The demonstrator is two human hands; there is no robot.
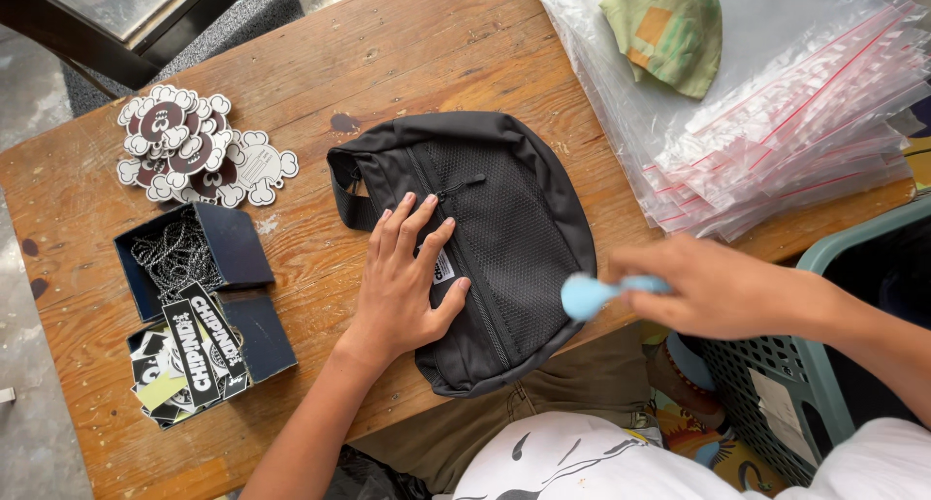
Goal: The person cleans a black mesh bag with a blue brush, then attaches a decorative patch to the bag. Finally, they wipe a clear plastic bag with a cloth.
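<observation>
A single head-worn camera looks steeply down, from close above, onto a wooden tabletop (407, 44). The wearer's lap fills the bottom edge, and both forearms reach up into the frame from below.

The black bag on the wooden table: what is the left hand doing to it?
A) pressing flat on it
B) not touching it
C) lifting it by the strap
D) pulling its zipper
A: the left hand lies flat, fingers spread, on the black bag.
</observation>
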